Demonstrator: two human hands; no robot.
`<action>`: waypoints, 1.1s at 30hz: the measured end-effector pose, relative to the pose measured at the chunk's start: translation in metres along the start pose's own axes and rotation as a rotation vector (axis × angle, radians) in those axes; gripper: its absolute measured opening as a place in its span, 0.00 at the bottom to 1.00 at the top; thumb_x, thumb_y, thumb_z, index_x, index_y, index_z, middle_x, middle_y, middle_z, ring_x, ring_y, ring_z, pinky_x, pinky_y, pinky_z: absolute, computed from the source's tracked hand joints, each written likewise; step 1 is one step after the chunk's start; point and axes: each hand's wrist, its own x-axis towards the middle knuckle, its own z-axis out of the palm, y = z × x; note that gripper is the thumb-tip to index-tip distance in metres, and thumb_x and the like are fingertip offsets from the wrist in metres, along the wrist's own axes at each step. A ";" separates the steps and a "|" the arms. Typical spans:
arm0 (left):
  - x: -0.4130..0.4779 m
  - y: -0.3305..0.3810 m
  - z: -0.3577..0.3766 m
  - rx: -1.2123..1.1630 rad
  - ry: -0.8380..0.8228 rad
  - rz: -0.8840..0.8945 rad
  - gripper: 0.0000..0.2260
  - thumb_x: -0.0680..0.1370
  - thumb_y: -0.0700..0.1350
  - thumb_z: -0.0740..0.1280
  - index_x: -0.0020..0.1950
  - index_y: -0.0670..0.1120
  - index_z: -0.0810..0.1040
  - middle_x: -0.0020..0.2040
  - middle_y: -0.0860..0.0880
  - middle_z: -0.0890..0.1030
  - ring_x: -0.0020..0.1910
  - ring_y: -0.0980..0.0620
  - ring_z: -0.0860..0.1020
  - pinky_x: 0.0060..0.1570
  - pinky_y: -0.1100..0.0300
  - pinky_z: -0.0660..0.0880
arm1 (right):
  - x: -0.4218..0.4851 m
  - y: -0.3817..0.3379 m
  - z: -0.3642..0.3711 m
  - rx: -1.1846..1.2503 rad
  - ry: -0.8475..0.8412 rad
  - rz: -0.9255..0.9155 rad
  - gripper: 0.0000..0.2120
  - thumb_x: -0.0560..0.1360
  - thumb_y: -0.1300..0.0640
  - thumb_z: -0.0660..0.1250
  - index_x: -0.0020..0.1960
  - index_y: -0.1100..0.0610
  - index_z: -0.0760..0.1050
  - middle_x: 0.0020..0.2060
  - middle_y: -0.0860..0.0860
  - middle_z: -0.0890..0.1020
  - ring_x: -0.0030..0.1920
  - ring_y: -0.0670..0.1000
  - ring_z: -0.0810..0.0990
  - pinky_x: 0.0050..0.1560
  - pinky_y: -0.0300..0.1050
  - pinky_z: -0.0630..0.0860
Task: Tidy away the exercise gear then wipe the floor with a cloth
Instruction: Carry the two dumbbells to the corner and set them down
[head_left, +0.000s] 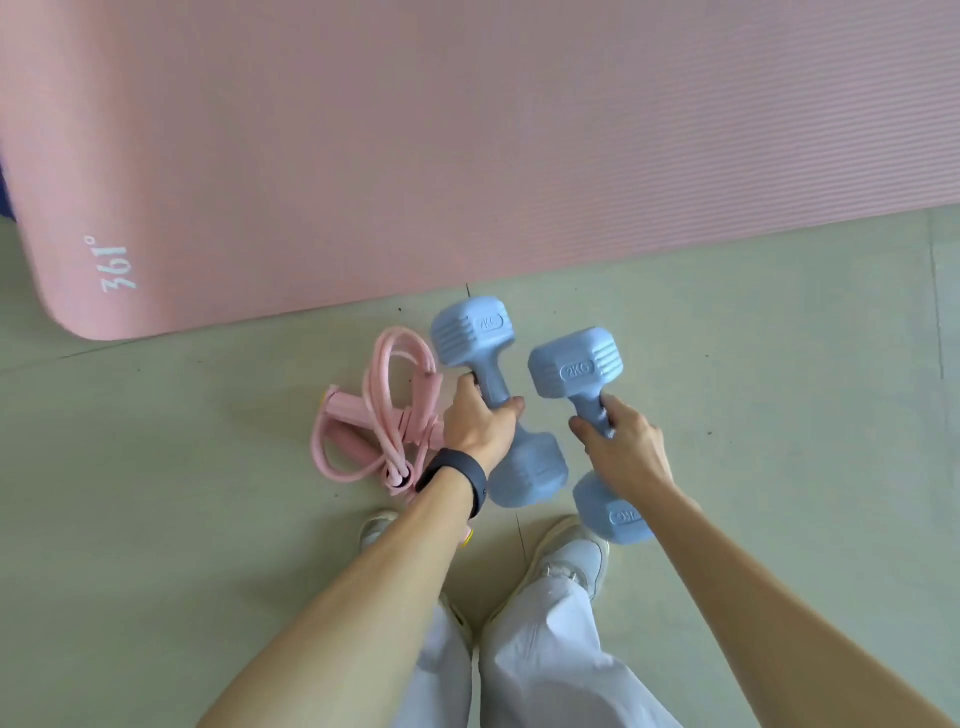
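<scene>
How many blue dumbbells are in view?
2. The left dumbbell is gripped by the left hand, beside the pink jump rope; the right dumbbell is gripped by the right hand. None appears hidden.

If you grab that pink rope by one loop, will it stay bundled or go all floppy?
Probably floppy: the pink rope lies in loose curved loops on the floor, so it would likely sag and unravel. Its thicker handle looks stiff and might swing down. The tubing looks thin, so it is likely much lighter than the dumbbell marked 2KG.
</scene>
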 end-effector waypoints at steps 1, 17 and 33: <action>-0.016 0.003 -0.012 0.035 -0.013 -0.007 0.13 0.73 0.49 0.72 0.52 0.51 0.71 0.44 0.53 0.80 0.46 0.48 0.81 0.50 0.52 0.77 | -0.020 0.000 -0.007 0.014 -0.006 0.015 0.08 0.76 0.51 0.68 0.46 0.55 0.73 0.35 0.52 0.81 0.42 0.57 0.79 0.42 0.49 0.73; -0.440 0.162 -0.237 0.161 -0.363 0.273 0.10 0.78 0.39 0.69 0.58 0.44 0.73 0.43 0.42 0.81 0.35 0.50 0.82 0.34 0.65 0.76 | -0.483 -0.129 -0.186 0.509 0.067 0.001 0.04 0.80 0.55 0.65 0.51 0.56 0.75 0.43 0.52 0.83 0.40 0.50 0.85 0.49 0.54 0.79; -0.683 0.321 -0.231 0.282 -0.606 0.758 0.05 0.80 0.46 0.68 0.55 0.49 0.76 0.44 0.42 0.84 0.33 0.44 0.80 0.40 0.49 0.79 | -0.743 -0.136 -0.350 0.851 0.573 -0.230 0.05 0.79 0.55 0.67 0.54 0.52 0.76 0.48 0.54 0.82 0.42 0.53 0.85 0.47 0.51 0.80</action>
